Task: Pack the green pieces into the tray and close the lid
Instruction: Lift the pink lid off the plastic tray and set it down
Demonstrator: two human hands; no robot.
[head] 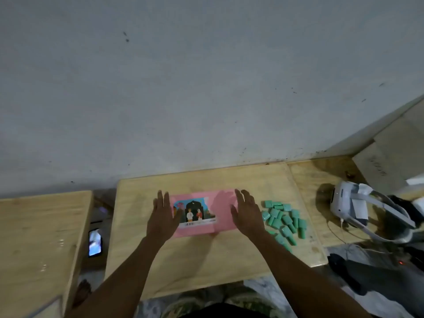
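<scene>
A flat pink tray (223, 203) with a picture label on its shut lid lies in the middle of a small wooden table (206, 260). My left hand (161, 216) rests at its left edge, fingers spread and holding nothing. My right hand (246, 214) lies over its right edge, also open and flat. Several green pieces (283, 220) lie in a loose pile on the table just right of my right hand.
A white headset with straps and a cable (358, 206) sits on the board at the right. A lit phone (94, 242) lies in the gap to the left, beside another wooden table (34, 237). A grey wall rises right behind the table.
</scene>
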